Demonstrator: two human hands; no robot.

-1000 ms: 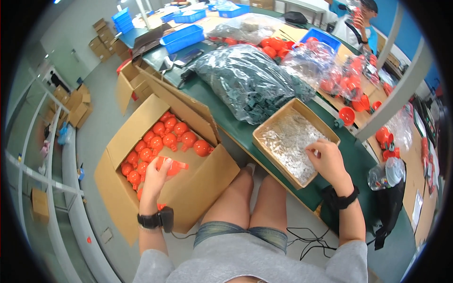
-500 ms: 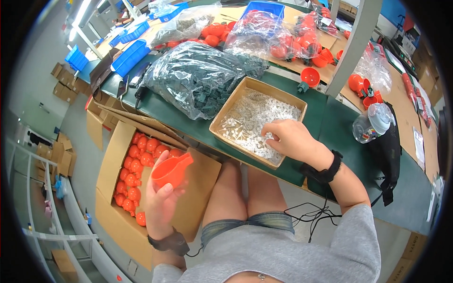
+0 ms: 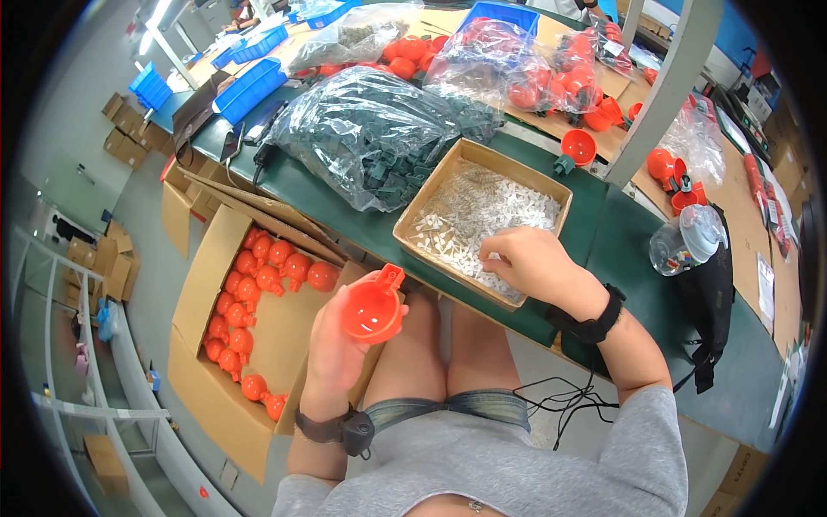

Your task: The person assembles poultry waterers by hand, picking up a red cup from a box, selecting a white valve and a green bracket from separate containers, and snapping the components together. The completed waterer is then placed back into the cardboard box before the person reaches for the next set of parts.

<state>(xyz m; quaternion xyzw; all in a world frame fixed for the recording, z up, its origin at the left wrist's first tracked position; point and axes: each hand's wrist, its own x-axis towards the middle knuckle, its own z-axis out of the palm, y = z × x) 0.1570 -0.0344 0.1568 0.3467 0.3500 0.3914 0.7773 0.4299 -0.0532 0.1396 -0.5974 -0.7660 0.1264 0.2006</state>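
Note:
My left hand [image 3: 332, 349] holds an orange plastic cup [image 3: 373, 308], open side up, above my lap. Beside it on the floor stands an open cardboard box [image 3: 200, 284] with several more orange cups [image 3: 258, 267]. My right hand [image 3: 527, 258] rests inside a shallow cardboard tray [image 3: 425, 205] on the green table [image 3: 603, 250], fingers pinched among small white plastic pieces [image 3: 491, 207]. Whether it holds one of them is hidden by the fingers.
A big clear bag of dark green parts [image 3: 370, 129] lies behind the tray. Bags of orange cups [image 3: 517, 69] and loose orange cups [image 3: 577, 146] sit farther back. A grey post [image 3: 663, 86], a plastic jar [image 3: 685, 241], a black bag [image 3: 715, 302] and blue bins [image 3: 250, 82] stand around.
My left hand has lifted an orange cup out of the floor box and brought it up toward my lap. My right hand stays in the tray of white pieces.

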